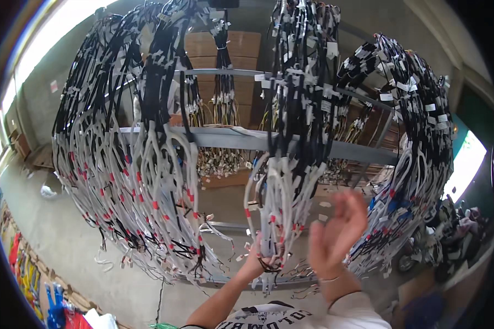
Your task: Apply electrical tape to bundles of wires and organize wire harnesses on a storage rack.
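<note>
Large bundles of white and black wire harnesses with red tape marks hang from a grey metal rack [230, 138]. My left hand [256, 262] is closed around the lower end of the middle bundle [280, 192]. To its right my right hand [337, 230] is raised and motion-blurred, fingers apart and holding nothing, just beside that bundle. A wider left bundle [132, 181] hangs apart from both hands. The right bundle [414, 159] hangs just beyond my right hand.
Brown cardboard boxes [233, 52] sit behind the rack. More small harnesses [219, 162] lie on its shelf. Parked motorbikes [450, 233] stand at the right. Colourful items [55, 307] lie at the lower left on the concrete floor [66, 236].
</note>
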